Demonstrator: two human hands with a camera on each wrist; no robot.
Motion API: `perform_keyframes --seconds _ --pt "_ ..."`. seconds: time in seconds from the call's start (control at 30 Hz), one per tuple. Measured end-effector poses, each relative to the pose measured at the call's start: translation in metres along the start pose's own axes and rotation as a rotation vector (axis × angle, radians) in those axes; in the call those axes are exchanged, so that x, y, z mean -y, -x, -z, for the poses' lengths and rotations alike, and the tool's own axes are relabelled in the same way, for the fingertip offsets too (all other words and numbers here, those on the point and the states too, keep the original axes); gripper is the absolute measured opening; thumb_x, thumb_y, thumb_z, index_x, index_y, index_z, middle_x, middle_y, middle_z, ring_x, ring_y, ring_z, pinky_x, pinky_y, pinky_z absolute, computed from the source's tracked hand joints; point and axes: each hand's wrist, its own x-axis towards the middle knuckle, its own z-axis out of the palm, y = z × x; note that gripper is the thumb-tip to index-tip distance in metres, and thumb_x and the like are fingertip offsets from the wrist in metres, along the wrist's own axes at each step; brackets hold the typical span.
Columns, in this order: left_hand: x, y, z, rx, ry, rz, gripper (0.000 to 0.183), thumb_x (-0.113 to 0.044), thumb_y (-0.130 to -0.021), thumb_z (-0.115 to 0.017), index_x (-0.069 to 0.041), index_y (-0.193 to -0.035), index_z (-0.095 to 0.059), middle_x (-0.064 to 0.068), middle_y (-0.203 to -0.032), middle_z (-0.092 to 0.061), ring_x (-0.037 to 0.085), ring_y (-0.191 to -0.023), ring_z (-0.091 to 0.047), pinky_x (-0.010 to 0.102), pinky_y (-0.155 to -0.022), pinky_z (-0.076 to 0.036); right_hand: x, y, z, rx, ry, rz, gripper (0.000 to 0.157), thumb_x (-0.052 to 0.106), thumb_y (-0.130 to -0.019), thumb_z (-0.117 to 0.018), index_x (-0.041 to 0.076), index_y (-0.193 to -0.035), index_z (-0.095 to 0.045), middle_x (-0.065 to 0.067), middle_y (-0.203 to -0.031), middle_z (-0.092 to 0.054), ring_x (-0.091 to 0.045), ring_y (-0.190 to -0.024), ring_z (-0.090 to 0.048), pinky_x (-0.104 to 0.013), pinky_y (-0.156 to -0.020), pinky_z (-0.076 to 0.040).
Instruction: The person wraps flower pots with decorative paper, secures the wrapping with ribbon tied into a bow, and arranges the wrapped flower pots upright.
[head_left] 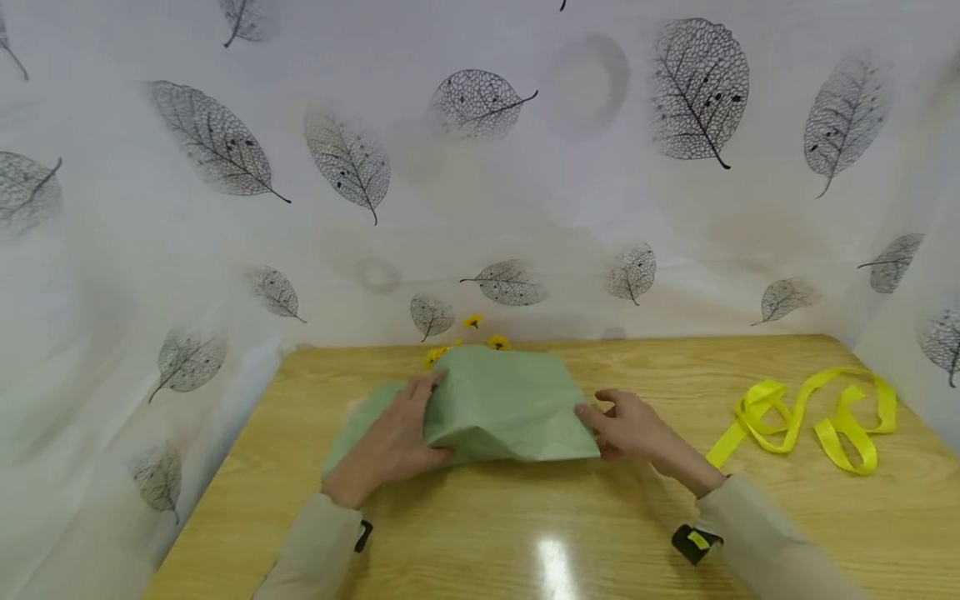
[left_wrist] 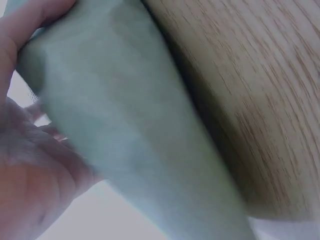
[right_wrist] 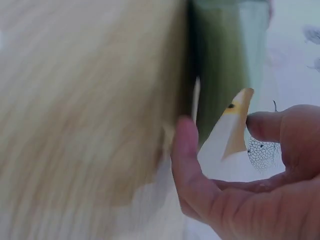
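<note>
A sheet of pale green wrapping paper [head_left: 510,400] lies folded over into a loose bundle in the middle of the table. Small yellow flowers [head_left: 498,342] peek out behind its far edge; the rest of them is hidden by the paper. My left hand [head_left: 397,437] grips the bundle's left part, thumb at the near side and fingers over the top. At the right end, my right hand [head_left: 633,425] holds the paper's edge between thumb and fingers. The right wrist view looks into the paper's open end between the fingertips.
A long yellow ribbon [head_left: 795,417] lies in loops on the wooden table [head_left: 480,525] to the right, one end reaching behind my right forearm. Behind the table hangs a white cloth [head_left: 570,183] printed with dark leaves, which also runs along both sides.
</note>
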Motion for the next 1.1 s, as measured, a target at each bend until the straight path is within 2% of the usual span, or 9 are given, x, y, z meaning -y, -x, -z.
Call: perform_keyframes --seconds 0.03,0.1,0.23,0.33,0.43,0.63,0.83,1.0,1.1 --pt "-0.001 0.000 0.000 -0.002 -0.023 -0.007 0.111 -0.027 -0.072 -0.091 -0.013 -0.161 -0.027 0.018 -0.149 -0.044 0.039 -0.128 -0.054 0.055 -0.101 -0.053 0.001 0.000 0.001 0.033 -0.060 -0.021 0.076 0.037 -0.107 -0.054 -0.015 -0.153 -0.025 -0.030 -0.123 -0.064 -0.024 -0.080 -0.074 -0.041 -0.073 -0.064" --pt "-0.003 0.001 0.000 0.000 -0.064 -0.023 0.111 -0.034 -0.071 -0.092 -0.019 -0.161 -0.029 0.018 -0.151 -0.042 0.042 -0.127 -0.054 0.057 -0.097 -0.054 0.001 -0.001 0.002 0.086 -0.151 -0.045 0.074 0.033 -0.107 -0.054 -0.018 -0.152 -0.025 -0.026 -0.118 -0.066 -0.020 -0.082 -0.074 -0.040 -0.075 -0.064" --pt "-0.007 -0.004 0.004 0.035 -0.071 -0.052 0.107 -0.051 -0.073 -0.087 -0.020 -0.160 -0.033 0.015 -0.161 -0.037 0.041 -0.139 -0.047 0.060 -0.106 -0.048 -0.003 -0.009 -0.002 0.122 -0.277 -0.077 0.067 0.023 -0.105 -0.058 -0.020 -0.149 -0.030 -0.012 -0.099 -0.071 -0.013 -0.077 -0.071 -0.032 -0.069 -0.062" --pt "-0.009 -0.011 0.006 0.055 -0.005 -0.053 0.102 -0.047 -0.076 -0.084 -0.015 -0.159 -0.035 0.010 -0.160 -0.042 0.034 -0.144 -0.045 0.055 -0.114 -0.043 -0.006 -0.013 -0.002 0.113 -0.351 -0.083 0.063 0.015 -0.102 -0.061 -0.021 -0.146 -0.034 -0.007 -0.094 -0.072 -0.011 -0.075 -0.070 -0.027 -0.064 -0.059" --pt "-0.009 -0.018 0.008 0.051 0.064 -0.052 0.097 -0.035 -0.076 -0.087 -0.009 -0.156 -0.038 0.012 -0.155 -0.048 0.031 -0.141 -0.049 0.050 -0.116 -0.043 -0.007 -0.012 -0.001 0.115 -0.392 -0.068 0.061 0.011 -0.101 -0.061 -0.022 -0.145 -0.034 -0.010 -0.101 -0.074 -0.012 -0.080 -0.073 -0.028 -0.068 -0.061" --pt "-0.010 -0.026 0.004 0.060 0.165 -0.088 0.098 -0.028 -0.073 -0.094 -0.005 -0.152 -0.042 0.014 -0.152 -0.051 0.031 -0.137 -0.053 0.049 -0.114 -0.045 -0.011 -0.002 0.009 0.130 -0.369 -0.015 0.057 0.010 -0.102 -0.060 -0.022 -0.144 -0.038 -0.015 -0.112 -0.073 -0.017 -0.090 -0.075 -0.033 -0.076 -0.063" --pt "-0.028 -0.037 -0.011 0.084 0.240 -0.127 0.097 -0.028 -0.072 -0.095 -0.007 -0.151 -0.043 0.011 -0.151 -0.052 0.028 -0.135 -0.054 0.047 -0.113 -0.046 -0.024 0.016 0.034 0.109 -0.363 -0.043 0.063 0.013 -0.103 -0.060 -0.022 -0.146 -0.031 -0.013 -0.113 -0.071 -0.016 -0.094 -0.074 -0.034 -0.080 -0.063" --pt "-0.047 -0.045 -0.021 0.112 0.195 -0.156 0.092 -0.035 -0.074 -0.093 -0.015 -0.149 -0.045 0.009 -0.145 -0.053 0.026 -0.131 -0.055 0.046 -0.111 -0.048 -0.040 0.028 0.051 0.099 -0.355 -0.078 0.066 0.015 -0.103 -0.060 -0.023 -0.146 -0.029 -0.008 -0.109 -0.072 -0.015 -0.092 -0.074 -0.034 -0.079 -0.063" --pt "-0.055 -0.047 -0.024 0.123 0.148 -0.144 0.088 -0.039 -0.075 -0.092 -0.020 -0.148 -0.047 0.008 -0.141 -0.053 0.026 -0.126 -0.057 0.046 -0.107 -0.051 -0.047 0.032 0.059 0.104 -0.332 -0.091 0.068 0.019 -0.104 -0.060 -0.021 -0.148 -0.028 -0.010 -0.111 -0.073 -0.017 -0.093 -0.075 -0.036 -0.080 -0.063"
